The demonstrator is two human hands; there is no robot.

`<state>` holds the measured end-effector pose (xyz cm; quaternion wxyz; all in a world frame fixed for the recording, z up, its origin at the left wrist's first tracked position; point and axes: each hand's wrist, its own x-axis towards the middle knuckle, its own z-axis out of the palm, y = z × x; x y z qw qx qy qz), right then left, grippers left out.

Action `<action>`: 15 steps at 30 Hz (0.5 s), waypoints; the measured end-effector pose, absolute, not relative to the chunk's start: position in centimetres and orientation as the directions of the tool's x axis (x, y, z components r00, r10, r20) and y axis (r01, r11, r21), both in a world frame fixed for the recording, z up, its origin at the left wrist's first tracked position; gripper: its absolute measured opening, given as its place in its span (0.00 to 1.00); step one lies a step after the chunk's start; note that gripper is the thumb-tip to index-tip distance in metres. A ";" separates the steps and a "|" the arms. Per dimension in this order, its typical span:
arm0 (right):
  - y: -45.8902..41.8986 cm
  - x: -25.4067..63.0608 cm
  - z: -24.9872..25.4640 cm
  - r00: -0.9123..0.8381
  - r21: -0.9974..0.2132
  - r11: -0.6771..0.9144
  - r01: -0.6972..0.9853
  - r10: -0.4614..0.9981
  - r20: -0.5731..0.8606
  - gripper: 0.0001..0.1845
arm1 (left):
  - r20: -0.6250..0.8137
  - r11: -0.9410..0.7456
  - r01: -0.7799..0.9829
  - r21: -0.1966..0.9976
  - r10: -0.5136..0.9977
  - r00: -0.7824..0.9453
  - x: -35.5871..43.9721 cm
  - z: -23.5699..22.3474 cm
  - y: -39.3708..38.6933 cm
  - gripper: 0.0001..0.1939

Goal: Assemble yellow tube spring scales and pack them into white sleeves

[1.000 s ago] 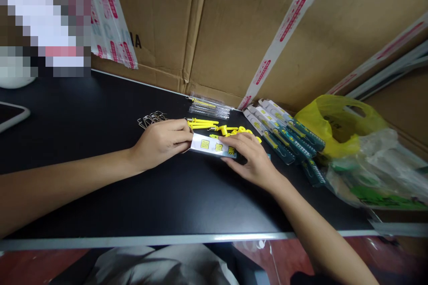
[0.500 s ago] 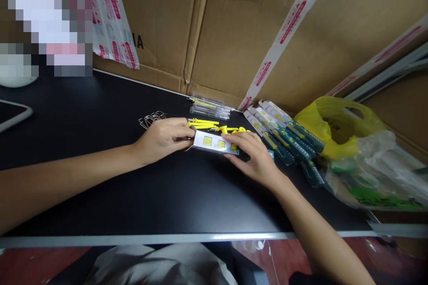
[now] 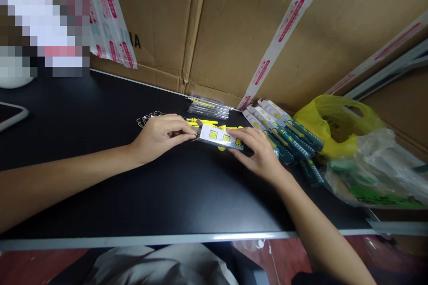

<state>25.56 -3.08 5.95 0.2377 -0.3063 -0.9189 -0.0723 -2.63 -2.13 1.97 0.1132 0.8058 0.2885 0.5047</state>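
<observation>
In the head view, a small box [image 3: 219, 135] is in the middle, over the black counter [image 3: 167, 200]; it is white on top, with yellow marks; its left end is open, with its flaps sticking out; I cannot tell if the box touches the counter. The right hand [image 3: 259, 153] pinches the right part of the box, with the thumb on the near side and the fingers on the far side; the left hand [image 3: 165, 136] has its thumb and finger pressed together right at the open end — I cannot tell if they pinch a flap or some little thing there.

Bent metal hooks [image 3: 149, 118] lie just past the left hand; yellow sticks [image 3: 209, 122] lie on the far side of the box; farther still are clear tubes [image 3: 212, 111], near the big brown cardboard [image 3: 160, 18]. To the right, more white and green boxes [image 3: 284, 129] lie side by side — next to a yellow bag [image 3: 317, 116] and a clear bag [image 3: 377, 160].
</observation>
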 end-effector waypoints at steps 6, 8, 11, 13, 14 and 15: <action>-3.4 25.4 6.1 -0.721 -0.002 0.818 0.576 0.509 0.470 0.22 | 0.710 -0.769 0.358 0.530 0.633 0.307 -2.4 2.3 -2.5 0.05; -3.5 25.2 6.1 -0.730 0.001 0.821 0.571 0.507 0.459 0.22 | 0.697 -0.764 0.343 0.546 0.642 0.321 -2.3 2.4 -2.6 0.06; -3.7 25.0 6.1 -0.733 -0.018 0.826 0.563 0.509 0.450 0.22 | 0.679 -0.756 0.322 0.570 0.654 0.333 -2.3 2.2 -2.7 0.06; -3.7 24.9 6.0 -0.733 -0.032 0.829 0.558 0.510 0.450 0.22 | 0.671 -0.748 0.327 0.578 0.664 0.332 -2.3 2.0 -2.6 0.06; -3.6 25.0 5.9 -0.731 -0.036 0.828 0.559 0.513 0.450 0.22 | 0.668 -0.745 0.331 0.579 0.666 0.331 -2.3 1.9 -2.6 0.05; -3.6 25.0 5.9 -0.727 -0.037 0.824 0.565 0.519 0.449 0.22 | 0.665 -0.742 0.334 0.581 0.670 0.330 -2.3 1.9 -2.5 0.05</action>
